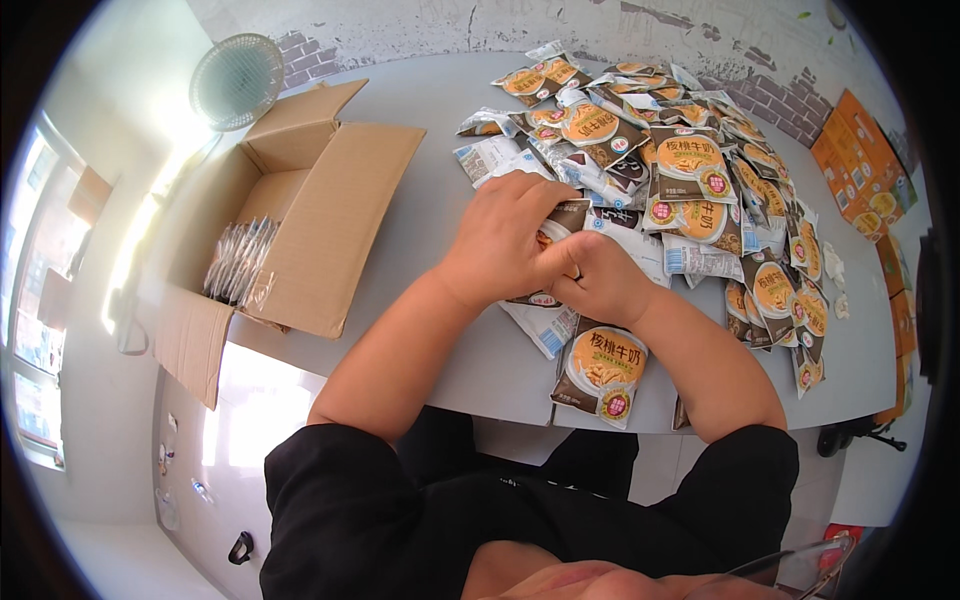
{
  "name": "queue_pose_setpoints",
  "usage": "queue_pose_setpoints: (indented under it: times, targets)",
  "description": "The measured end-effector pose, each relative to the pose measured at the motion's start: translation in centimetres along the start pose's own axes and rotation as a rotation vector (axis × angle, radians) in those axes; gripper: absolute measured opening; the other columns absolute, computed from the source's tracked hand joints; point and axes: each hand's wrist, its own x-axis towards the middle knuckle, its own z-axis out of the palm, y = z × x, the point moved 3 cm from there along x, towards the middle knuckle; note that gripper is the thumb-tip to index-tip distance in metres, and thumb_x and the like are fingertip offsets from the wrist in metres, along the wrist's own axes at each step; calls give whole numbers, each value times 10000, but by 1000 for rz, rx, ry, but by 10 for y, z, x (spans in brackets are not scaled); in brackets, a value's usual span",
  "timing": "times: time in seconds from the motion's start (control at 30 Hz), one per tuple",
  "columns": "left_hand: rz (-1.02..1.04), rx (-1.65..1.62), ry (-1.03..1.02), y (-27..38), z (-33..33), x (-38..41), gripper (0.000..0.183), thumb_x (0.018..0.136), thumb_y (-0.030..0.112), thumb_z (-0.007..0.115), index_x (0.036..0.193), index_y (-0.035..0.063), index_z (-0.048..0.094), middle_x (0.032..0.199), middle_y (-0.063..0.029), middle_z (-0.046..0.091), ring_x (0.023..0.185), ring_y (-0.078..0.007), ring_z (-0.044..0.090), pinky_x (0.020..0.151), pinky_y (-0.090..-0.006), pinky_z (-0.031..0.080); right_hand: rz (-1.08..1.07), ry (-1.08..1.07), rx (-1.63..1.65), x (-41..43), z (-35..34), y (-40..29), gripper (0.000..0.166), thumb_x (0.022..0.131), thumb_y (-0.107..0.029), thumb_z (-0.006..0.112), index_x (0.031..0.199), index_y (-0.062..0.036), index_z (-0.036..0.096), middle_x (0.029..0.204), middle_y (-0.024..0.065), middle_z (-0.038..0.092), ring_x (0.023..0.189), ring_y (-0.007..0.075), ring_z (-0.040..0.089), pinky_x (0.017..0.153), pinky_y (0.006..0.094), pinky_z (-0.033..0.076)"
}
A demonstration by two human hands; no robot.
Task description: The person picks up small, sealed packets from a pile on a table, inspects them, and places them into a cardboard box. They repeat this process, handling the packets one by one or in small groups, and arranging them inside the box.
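In front of me, at the near side of a large heap of printed drink pouches (694, 161), my left hand (504, 238) curls over a brown-and-orange pouch (564, 217). My right hand (604, 279) grips the same pouch from the right, and the two thumbs meet. Much of this pouch is hidden by my fingers. Under my wrists a white-backed pouch (546, 328) lies barcode side up. Closer to me, another pouch (606, 367) rests face up by the table's edge. An open cardboard box (341, 225) stands to the left, with a row of upright pouches (241, 259) inside.
The grey table (442, 112) carries the box and the heap. Crumpled white tissue (834, 264) lies at the right. Beyond it stand orange printed cartons (862, 169). A round mesh fan (237, 81) is behind the box, whose flaps spread outward. A brick-patterned wall (420, 26) bounds the back.
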Motion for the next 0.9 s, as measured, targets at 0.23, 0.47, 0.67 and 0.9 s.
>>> queue_pose_setpoints:
  times: [0.23, 0.47, 0.67, 0.9]
  targets:
    - [-750, -254, -67, -24, 8, 6, 465, 829, 447, 737, 783, 14, 574, 679, -96, 591, 588, -158, 557, 524, -330, 456, 403, -99, 275, 6, -15, 7, 405, 866, -424, 680, 883, -23, 630, 782, 76, 642, 713, 165, 616, 669, 304, 506]
    - [-1052, -1146, 420, -41, 24, 6, 312, 940, 279, 635, 1003, -7, 527, 878, -83, 614, 685, -149, 639, 553, -292, 537, 395, 130, 467, 4, -34, 12, 409, 899, -414, 670, 963, -17, 595, 808, 30, 597, 710, 89, 537, 641, 236, 459]
    - [-1095, -1183, 402, -9, 37, -5, 297, 965, 327, 594, 970, 37, 529, 870, -77, 615, 703, -144, 639, 572, -299, 536, 281, 384, 328, 6, -24, 4, 445, 893, -413, 680, 953, 24, 625, 856, 69, 659, 762, 102, 590, 679, 261, 486]
    - [-962, -1220, 359, 14, 38, -4, 273, 951, 293, 619, 969, 34, 536, 851, -44, 611, 672, -121, 614, 574, -282, 523, 502, 459, 701, 3, -24, 28, 472, 945, -445, 590, 1005, 20, 646, 916, 87, 682, 821, 131, 622, 716, 260, 493]
